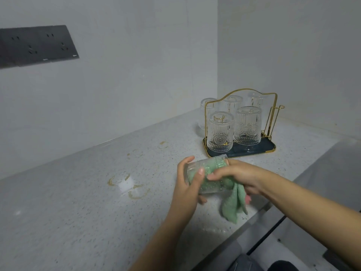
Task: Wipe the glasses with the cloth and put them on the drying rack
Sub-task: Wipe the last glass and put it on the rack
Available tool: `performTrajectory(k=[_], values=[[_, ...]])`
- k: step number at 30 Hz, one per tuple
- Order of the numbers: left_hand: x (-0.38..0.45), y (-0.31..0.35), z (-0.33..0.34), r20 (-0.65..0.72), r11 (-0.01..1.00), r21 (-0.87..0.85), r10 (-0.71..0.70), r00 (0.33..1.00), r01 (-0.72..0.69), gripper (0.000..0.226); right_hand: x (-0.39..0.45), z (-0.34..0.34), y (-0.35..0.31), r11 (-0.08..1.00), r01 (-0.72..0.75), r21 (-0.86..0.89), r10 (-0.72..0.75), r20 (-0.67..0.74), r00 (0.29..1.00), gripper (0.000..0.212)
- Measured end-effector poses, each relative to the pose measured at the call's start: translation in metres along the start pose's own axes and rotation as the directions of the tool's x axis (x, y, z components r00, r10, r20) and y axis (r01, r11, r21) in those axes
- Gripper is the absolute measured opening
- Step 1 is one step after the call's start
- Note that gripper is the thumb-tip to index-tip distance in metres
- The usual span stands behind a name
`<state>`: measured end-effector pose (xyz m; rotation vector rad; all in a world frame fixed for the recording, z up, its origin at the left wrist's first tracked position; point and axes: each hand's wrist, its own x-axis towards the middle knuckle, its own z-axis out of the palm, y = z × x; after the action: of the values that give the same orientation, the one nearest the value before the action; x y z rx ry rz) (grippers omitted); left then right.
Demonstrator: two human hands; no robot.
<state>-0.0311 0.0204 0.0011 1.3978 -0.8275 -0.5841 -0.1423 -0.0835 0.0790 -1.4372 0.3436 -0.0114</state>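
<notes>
Just above the speckled bench (78, 192), an embossed drinking glass (197, 169) is held on its side, its mouth turned to the right. It is gripped near its base by the left hand (187, 184), whose fingers are curled over the far side while the thumb is laid across the near wall. A green cloth (232, 204) is stuffed into the glass and can be seen through its wall; the rest of it hangs out of the mouth and down toward the bench. The cloth is clutched at the mouth of the glass by the right hand (238, 176), its fingers bent round the fabric.

Behind the hands, near the corner of the walls, a gold-wire drying rack (270, 122) on a dark tray (269, 146) is set on the bench. Five matching glasses are seen there upside down: two in front (220, 132) (248, 125) and three behind (207, 114) (233, 102) (256, 99). The leftmost rear one appears to sit at or just past the tray's edge; which cannot be told. One upright wire peg (276, 118) at the right end is left bare.

Brownish ring stains (134, 189) are marked on the bench to the left of the hands. A dark socket panel (39, 45) is fixed on the left wall.
</notes>
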Motion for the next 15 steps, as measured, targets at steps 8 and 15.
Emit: performTrajectory(k=[8,15], values=[[0.004,0.008,-0.005,0.124,0.91,-0.155,-0.369,0.921,0.385,0.071,0.002,0.002,0.019,0.385,0.262,-0.885,-0.087,0.248,0.965,0.011],[0.003,0.014,-0.007,0.308,0.84,-0.15,-0.461,0.832,0.521,0.068,-0.002,0.001,0.006,0.26,0.24,-0.935,-0.108,0.219,0.97,0.015]])
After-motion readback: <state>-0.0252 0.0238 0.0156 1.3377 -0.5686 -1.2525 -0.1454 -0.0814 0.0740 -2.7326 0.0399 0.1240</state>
